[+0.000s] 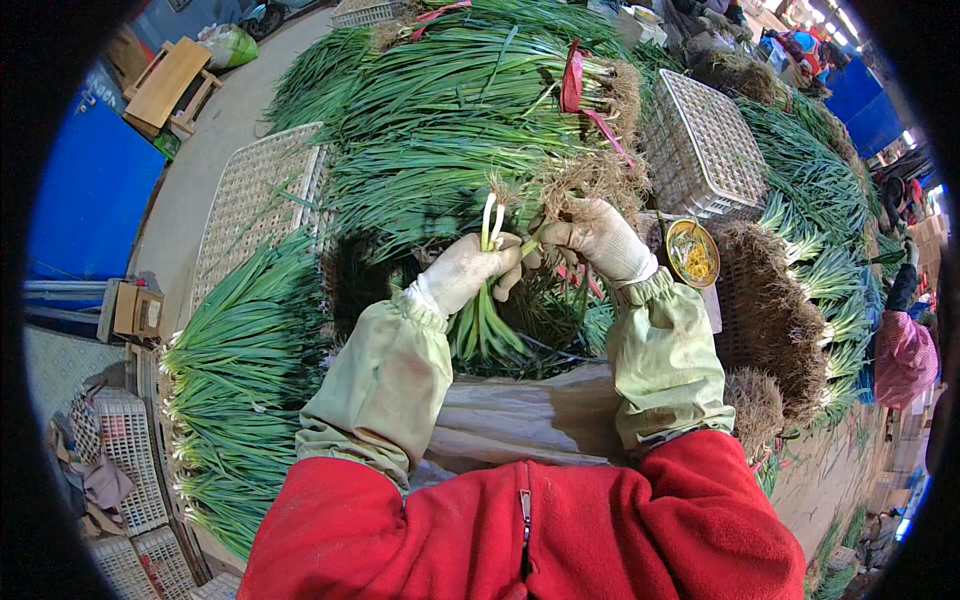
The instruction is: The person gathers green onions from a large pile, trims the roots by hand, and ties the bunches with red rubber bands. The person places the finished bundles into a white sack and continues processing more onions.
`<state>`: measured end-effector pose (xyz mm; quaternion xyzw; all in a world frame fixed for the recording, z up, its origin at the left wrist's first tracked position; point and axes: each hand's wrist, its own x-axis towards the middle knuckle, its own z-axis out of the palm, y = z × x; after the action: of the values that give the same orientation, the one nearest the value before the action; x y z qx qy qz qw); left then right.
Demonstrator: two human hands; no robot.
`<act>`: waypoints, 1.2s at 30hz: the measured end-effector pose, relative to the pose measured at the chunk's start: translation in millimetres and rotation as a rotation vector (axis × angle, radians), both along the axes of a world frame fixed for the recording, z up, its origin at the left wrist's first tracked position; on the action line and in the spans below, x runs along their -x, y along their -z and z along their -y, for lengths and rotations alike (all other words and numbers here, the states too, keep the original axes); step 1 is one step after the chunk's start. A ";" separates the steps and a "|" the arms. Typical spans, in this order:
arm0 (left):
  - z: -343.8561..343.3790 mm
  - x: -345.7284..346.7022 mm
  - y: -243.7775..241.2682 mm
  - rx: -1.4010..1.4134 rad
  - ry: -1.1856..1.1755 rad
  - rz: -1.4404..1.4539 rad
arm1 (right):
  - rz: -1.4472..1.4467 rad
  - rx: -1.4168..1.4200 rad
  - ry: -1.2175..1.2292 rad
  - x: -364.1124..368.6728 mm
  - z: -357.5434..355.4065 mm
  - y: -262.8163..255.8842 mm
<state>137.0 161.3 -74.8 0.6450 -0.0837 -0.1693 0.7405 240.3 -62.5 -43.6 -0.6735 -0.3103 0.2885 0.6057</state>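
Observation:
My left hand (469,271), in a pale knit glove, is closed around a few green stalks (486,330) with white lower stems and roots, which point up while the leaves hang down. Close beside it on the right, my gloved right hand (589,234) pinches a green leaf or stalk; its fingertips are partly hidden. Brown roots (592,180) lie just above the right hand. Beyond both hands rests a large heap of leafy green stalks (450,97), with a red tie (571,79) near its root end.
More green bundles (247,375) lie at the left. Plastic crates stand at the left (251,202) and upper right (709,142). A round dish of yellow bands (691,253) sits right of my hands, near rooted bundles (772,322). A person in a pink sleeve (904,360) is far right.

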 end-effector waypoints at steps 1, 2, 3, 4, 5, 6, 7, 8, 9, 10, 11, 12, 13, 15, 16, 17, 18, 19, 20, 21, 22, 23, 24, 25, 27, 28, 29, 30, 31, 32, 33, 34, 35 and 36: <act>-4.1 0.5 1.0 0.030 0.026 -0.038 | 0.121 0.022 -0.014 -3.7 2.5 2.7; -6.5 0.8 0.0 0.074 0.010 -0.095 | -0.005 -0.109 0.064 -3.6 3.5 6.8; -9.6 3.7 -2.4 0.114 -0.015 -0.158 | -0.138 -0.243 0.133 -1.5 1.4 10.0; -12.8 5.5 -6.8 0.115 -0.058 -0.221 | -0.201 -0.265 0.205 -8.5 8.9 2.8; -13.8 7.4 -4.3 0.117 -0.108 -0.235 | -0.263 -0.290 0.280 -15.0 17.0 -3.8; -10.8 6.5 -5.3 0.081 -0.093 -0.177 | -0.258 -0.296 0.345 -20.2 18.8 6.2; -7.0 4.9 -7.3 0.047 -0.078 -0.118 | -0.251 -0.302 0.411 -21.7 19.1 12.4; -3.9 -0.6 4.8 0.007 -0.110 -0.163 | -0.265 -0.255 0.389 -20.2 17.0 19.4; -2.6 -2.7 7.4 -0.017 -0.144 -0.170 | -0.285 -0.209 0.363 -14.8 9.5 25.0; -4.1 -2.3 8.9 -0.044 -0.188 -0.179 | -0.295 -0.214 0.320 -2.2 -5.7 16.2; -6.1 -2.0 9.8 -0.072 -0.231 -0.189 | -0.306 -0.185 0.266 12.7 -11.3 0.7; -8.1 -4.2 2.6 -0.138 -0.129 -0.135 | -0.294 -0.199 0.285 14.6 -14.5 10.9; -6.5 -3.9 -0.4 -0.108 -0.106 -0.159 | -0.284 -0.216 0.297 14.9 -18.7 22.2; -2.1 0.9 -1.9 -0.051 -0.068 -0.212 | -0.315 -0.229 0.273 18.3 -25.4 24.2; 4.2 1.6 4.2 0.057 -0.084 -0.121 | -0.311 -0.172 0.240 19.0 -29.0 26.1; 0.8 -2.0 9.5 -0.077 -0.032 -0.033 | -0.306 -0.115 0.206 19.8 -33.0 28.0; 3.0 0.7 1.0 -0.084 -0.036 -0.073 | -0.401 -0.250 0.268 29.8 -42.6 21.3; 5.1 3.3 -7.6 -0.091 -0.039 -0.112 | -0.362 -0.223 0.104 14.6 -27.8 29.4; -1.8 -0.2 2.0 -0.106 -0.091 -0.158 | -0.475 -0.283 0.194 4.6 -18.9 36.3; -6.5 -1.9 -6.4 -0.141 -0.106 -0.115 | -0.583 -0.340 0.293 -3.3 -11.5 39.0; -11.0 -3.6 -0.4 -0.021 -0.204 -0.100 | -0.666 -0.556 0.383 -9.8 -14.3 38.0; -12.9 -4.5 5.6 0.100 -0.301 -0.084 | -0.681 -0.667 0.328 -20.6 -7.0 51.0; -7.1 -1.9 0.8 0.134 -0.384 -0.095 | -0.710 -0.710 0.377 -19.0 -10.5 51.7; -4.1 1.1 -3.0 0.005 -0.377 -0.028 | -0.739 -0.754 0.425 -16.2 -16.2 53.0; 14.0 1.4 6.1 -0.028 -0.363 -0.095 | -0.785 -0.927 0.178 -9.4 -28.0 58.8; 15.0 1.9 1.6 -0.148 -0.280 -0.145 | -0.560 -0.756 0.243 -3.6 -30.0 61.6; 20.6 -0.4 8.6 -0.185 -0.290 -0.181 | -0.643 -0.757 0.229 -1.4 -32.0 62.9; 24.7 0.6 5.6 -0.095 -0.336 -0.147 | -0.726 -0.755 0.221 3.1 -34.8 56.7; 23.9 2.8 1.4 -0.012 -0.390 -0.110 | -0.684 -0.627 0.205 13.2 -35.5 33.8; 16.3 -1.6 9.5 -0.042 -0.404 -0.126 | -0.574 -0.465 0.232 14.8 -37.4 30.1; 15.4 -2.3 8.0 -0.075 -0.451 -0.137 | -0.462 -0.304 0.264 14.8 -35.7 28.8; 14.8 -1.8 5.8 -0.128 -0.474 -0.159 | -0.270 -0.127 0.166 8.3 -32.8 36.3; 14.3 -1.1 2.3 -0.181 -0.496 -0.182 | -0.124 0.011 0.184 9.8 -30.8 39.6; 13.6 -1.3 5.0 -0.188 -0.473 -0.173 | -0.156 0.035 0.181 14.9 -28.7 27.9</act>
<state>138.3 147.6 -79.8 0.6956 0.1492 -0.0530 0.7007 225.4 -33.8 -71.4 -0.6848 -0.1950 0.2895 0.6397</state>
